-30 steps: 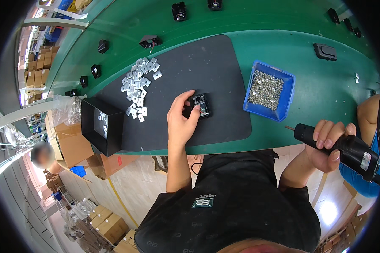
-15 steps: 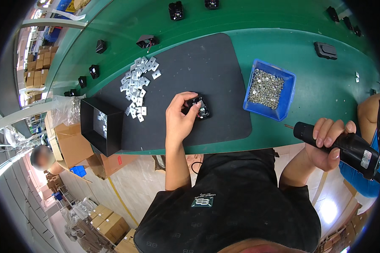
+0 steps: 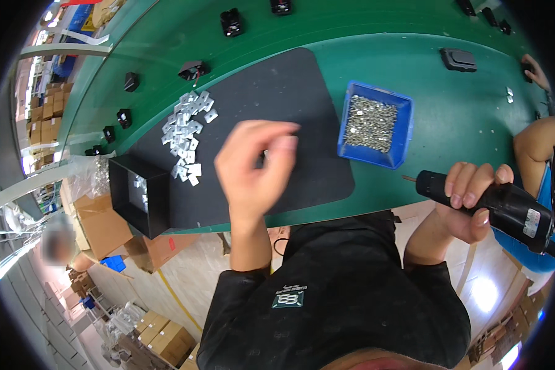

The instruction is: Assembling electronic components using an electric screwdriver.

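My left hand (image 3: 245, 172) is over the black mat (image 3: 271, 80), its thumb and forefinger smeared by motion. Whether anything is pinched at their tips cannot be made out. A small dark part (image 3: 261, 160) shows through the gap between thumb and palm; the rest of it is hidden. My right hand (image 3: 468, 200) is wrapped round a black electric screwdriver (image 3: 505, 213), held level past the table's front edge. Its bit (image 3: 408, 178) points left, below the blue bin (image 3: 402, 132) of loose screws (image 3: 370, 123). Several square metal plates (image 3: 182, 132) lie heaped on the mat's left side.
A black open box (image 3: 157, 200) stands at the mat's left corner beside a cardboard box (image 3: 102, 219). Black housings (image 3: 231, 23) are spread along the far green surface. A dark case (image 3: 458, 60) lies far right, near another person's hand (image 3: 536, 73) and arm.
My left hand has come up off the black part it was touching and is blurred. The whole view has shifted slightly. Another person's hand has appeared at the far right.
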A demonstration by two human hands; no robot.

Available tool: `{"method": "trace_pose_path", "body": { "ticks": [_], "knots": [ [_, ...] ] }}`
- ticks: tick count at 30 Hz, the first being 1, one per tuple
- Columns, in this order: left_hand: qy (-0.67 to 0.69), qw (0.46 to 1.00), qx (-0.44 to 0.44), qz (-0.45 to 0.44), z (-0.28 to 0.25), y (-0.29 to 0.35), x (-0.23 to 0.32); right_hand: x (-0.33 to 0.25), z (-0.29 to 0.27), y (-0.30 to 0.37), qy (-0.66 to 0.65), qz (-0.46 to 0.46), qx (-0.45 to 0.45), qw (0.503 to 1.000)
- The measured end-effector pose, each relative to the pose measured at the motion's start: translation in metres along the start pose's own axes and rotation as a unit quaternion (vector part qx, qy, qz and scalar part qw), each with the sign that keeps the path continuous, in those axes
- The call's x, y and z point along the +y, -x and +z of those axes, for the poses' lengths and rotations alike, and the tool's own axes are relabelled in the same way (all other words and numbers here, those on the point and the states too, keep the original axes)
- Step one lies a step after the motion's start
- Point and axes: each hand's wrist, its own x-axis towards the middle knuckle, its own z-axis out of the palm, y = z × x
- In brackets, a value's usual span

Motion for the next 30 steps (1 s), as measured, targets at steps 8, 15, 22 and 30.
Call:
{"method": "trace_pose_path", "body": {
  "ticks": [8, 15, 22, 30],
  "knots": [
    [-0.414, 0.849, -0.284, 0.162, 0.091, -0.026, 0.009, -0.008, 0.000, -0.004, -0.029, -0.017, -0.039, 0.999],
    [-0.410, 0.847, -0.257, 0.222, 0.097, -0.025, 0.001, -0.013, -0.009, -0.002, -0.017, -0.020, -0.027, 0.999],
    [-0.076, 0.974, -0.195, 0.086, 0.079, -0.019, 0.010, -0.017, 0.000, -0.019, -0.026, -0.048, -0.023, 0.998],
    [0.448, 0.864, -0.107, -0.202, 0.081, 0.032, 0.026, -0.017, 0.049, -0.039, -0.177, -0.086, 0.034, 0.980]
  ]
}}
